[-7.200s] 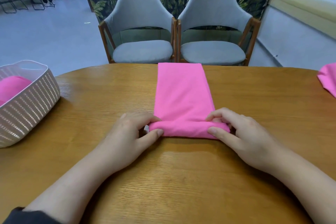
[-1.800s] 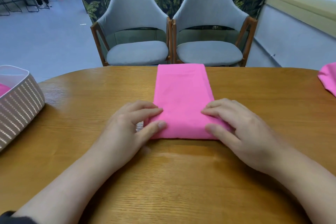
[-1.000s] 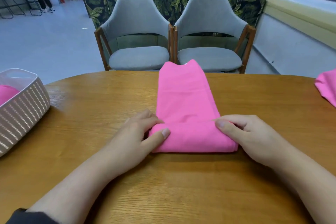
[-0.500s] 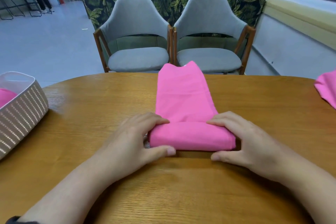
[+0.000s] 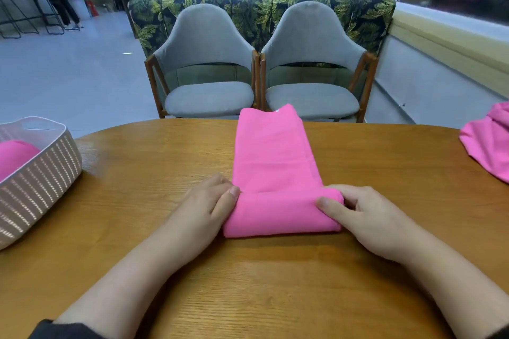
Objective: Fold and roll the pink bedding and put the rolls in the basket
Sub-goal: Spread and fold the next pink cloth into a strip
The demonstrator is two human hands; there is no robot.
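Folded pink bedding (image 5: 274,154) lies as a long strip down the middle of the desk (image 5: 154,173), its near end rolled up. Left hand (image 5: 205,208) grips the roll's left end, fingers (image 5: 225,199) curled on top. Right hand (image 5: 366,219) pinches the right end (thumb in front, fingers behind). Basket (image 5: 41,181) stands at far left, one pink roll (image 5: 15,155) inside. More pink cloth (image 5: 489,140) lies at the right edge. Two gray chairs (image 5: 259,69) stand behind the desk.
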